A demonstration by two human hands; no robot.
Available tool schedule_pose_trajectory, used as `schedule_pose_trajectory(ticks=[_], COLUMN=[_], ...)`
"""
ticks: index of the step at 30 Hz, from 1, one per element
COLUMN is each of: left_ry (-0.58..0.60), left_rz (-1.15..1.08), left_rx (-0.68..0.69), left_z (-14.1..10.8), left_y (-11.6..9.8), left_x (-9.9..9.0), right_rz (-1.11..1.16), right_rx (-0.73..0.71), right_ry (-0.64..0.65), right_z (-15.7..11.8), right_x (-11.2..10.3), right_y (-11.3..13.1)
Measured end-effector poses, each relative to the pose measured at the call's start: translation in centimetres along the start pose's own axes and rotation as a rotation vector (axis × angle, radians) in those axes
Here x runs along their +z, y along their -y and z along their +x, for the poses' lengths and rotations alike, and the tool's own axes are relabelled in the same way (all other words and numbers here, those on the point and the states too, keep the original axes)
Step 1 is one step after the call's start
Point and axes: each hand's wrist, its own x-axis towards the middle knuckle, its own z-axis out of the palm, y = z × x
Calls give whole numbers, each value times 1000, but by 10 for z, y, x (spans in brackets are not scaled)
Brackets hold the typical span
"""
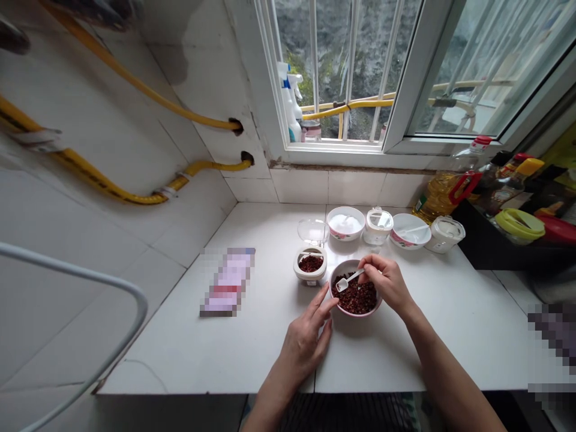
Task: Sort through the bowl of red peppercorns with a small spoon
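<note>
White spoon, dark-red flakes, pinkish bowl

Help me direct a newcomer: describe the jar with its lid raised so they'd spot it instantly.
On the white counter below the window, find the bowl of dark-red flakes. The small jar stands just left of it. Unlike the other jars, it shows dark-red flakes inside.

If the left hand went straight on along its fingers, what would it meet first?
Most likely the bowl of dark red flakes: the left hand has its fingertips right at the rim, though this view leaves actual contact uncertain.
</note>
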Motion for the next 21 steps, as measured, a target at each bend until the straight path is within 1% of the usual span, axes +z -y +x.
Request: schedule_pose_trajectory(ticks=[2,4,14,16,18,20,21], left_ry=[2,5,2,-1,-3,-4,-4], left_rz=[2,9,3,-4,-7,-2,3], left_rx=[-1,0,4,5,8,9,9], left_z=[0,-1,0,0,0,0,-1], left_y=[0,1,1,1,1,1,1], left_x=[0,0,1,1,0,0,0], right_rz=[95,137,173,187,176,109,40], right_rx=[63,88,107,68,-14,-143,-224], right_ry=[9,4,-39,-80,-126,-154,-158], right_z=[0,1,4,5,5,4,4], right_x=[0,1,0,3,9,18,23], right_y=[0,0,-3,1,6,12,14])
